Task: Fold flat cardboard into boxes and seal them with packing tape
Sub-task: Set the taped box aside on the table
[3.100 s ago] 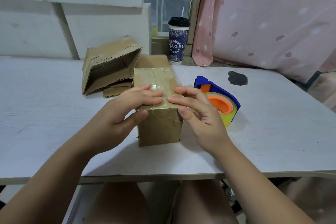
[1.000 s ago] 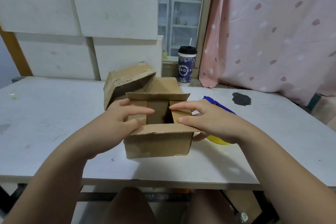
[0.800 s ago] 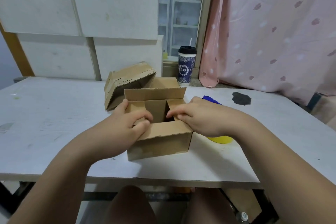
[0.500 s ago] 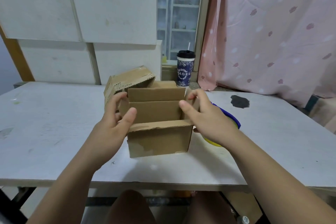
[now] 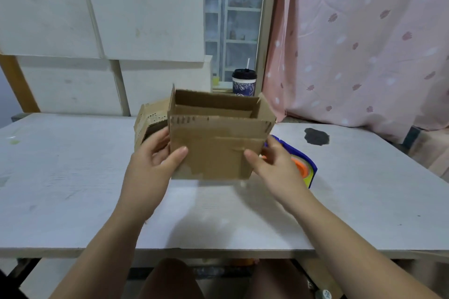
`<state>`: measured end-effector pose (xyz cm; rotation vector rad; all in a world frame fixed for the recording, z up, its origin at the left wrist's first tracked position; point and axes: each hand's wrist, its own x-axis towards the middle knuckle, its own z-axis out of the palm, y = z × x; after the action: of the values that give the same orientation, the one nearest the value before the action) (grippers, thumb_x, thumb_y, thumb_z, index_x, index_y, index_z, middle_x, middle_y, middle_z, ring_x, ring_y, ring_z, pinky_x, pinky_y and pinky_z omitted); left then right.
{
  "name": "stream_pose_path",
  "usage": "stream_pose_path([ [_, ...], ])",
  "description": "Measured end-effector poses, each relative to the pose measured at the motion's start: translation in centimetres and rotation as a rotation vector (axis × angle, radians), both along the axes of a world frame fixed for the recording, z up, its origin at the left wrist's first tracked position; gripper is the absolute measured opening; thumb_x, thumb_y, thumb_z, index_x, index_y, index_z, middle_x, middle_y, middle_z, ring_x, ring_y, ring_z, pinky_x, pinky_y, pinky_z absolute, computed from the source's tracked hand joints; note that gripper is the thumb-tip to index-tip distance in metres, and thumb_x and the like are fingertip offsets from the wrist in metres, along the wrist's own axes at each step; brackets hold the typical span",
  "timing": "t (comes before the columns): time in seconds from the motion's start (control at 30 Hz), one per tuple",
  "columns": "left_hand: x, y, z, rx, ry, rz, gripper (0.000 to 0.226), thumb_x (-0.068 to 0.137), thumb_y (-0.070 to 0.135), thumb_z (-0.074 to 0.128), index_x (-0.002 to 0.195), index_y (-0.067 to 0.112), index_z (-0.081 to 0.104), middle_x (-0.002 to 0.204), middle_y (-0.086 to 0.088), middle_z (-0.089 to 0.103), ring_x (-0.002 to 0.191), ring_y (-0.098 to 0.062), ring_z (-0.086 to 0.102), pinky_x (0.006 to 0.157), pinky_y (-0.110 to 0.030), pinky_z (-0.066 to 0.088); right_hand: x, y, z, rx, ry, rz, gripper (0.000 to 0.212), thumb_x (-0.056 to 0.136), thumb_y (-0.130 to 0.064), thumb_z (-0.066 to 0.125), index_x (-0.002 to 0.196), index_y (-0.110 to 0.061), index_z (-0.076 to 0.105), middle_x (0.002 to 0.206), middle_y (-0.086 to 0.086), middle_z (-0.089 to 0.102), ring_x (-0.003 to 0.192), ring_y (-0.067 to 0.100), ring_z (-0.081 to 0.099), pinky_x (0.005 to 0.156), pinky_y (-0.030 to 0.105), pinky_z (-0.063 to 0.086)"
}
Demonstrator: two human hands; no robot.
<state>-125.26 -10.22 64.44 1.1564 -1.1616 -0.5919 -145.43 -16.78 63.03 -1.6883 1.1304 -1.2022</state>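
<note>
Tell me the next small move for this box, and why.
Probably lower the box onto the table and fold its top flaps inward: the left hand and right hand hold it seemingly raised, flaps upright and untaped, with the tape dispenser nearby.

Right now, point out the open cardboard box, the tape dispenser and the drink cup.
open cardboard box [image 5: 213,153]: head view, on its near wall.
tape dispenser [image 5: 300,167]: head view, on the orange core of the roll.
drink cup [image 5: 244,87]: head view, on its patterned side below the lid.
</note>
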Motion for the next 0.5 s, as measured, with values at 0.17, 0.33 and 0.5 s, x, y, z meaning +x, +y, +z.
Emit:
stream_pose_path([
  [0.17, -2.2, -4.8, 3.4, -0.081, -0.071, -0.001, 0.033, 0.094, 0.016, 0.054, 0.124, 0.03, 0.06, 0.104, 0.029, 0.065, 0.098, 0.009, 0.06, 0.087, -0.015, 0.05, -1.2, -3.5, 3.0, -0.117, -0.064, -0.126, 0.038, 0.094, -0.024, 0.054, 0.131, -0.029, 0.049, 0.117, -0.018, 0.062, 0.086, -0.008, 0.059, 0.08, 0.018, 0.044],
  [0.33, -5.6, -12.4, 4.1, -0.013, 0.016, -0.094, 0.043, 0.095, 0.018, 0.054, 0.137, 0.024, 0.046, 0.126, 0.014, 0.055, 0.12, -0.009, 0.053, 0.103, -0.033, 0.043, -3.1, -8.1, 5.6, -0.191, -0.076, -0.279, 0.038, 0.097, -0.015, 0.05, 0.128, -0.036, 0.045, 0.099, -0.032, 0.051, 0.091, -0.011, 0.054, 0.074, 0.005, 0.041],
  [0.5, -9.2, -18.4, 3.7, 0.059, 0.035, -0.129, 0.051, 0.097, 0.011, 0.049, 0.144, 0.026, 0.037, 0.134, 0.009, 0.046, 0.106, -0.003, 0.053, 0.092, -0.02, 0.042, -5.4, -13.6, 5.7, -0.099, -0.099, -0.362, 0.039, 0.1, -0.018, 0.044, 0.137, -0.028, 0.042, 0.124, -0.01, 0.055, 0.112, 0.013, 0.051, 0.098, 0.034, 0.044],
])
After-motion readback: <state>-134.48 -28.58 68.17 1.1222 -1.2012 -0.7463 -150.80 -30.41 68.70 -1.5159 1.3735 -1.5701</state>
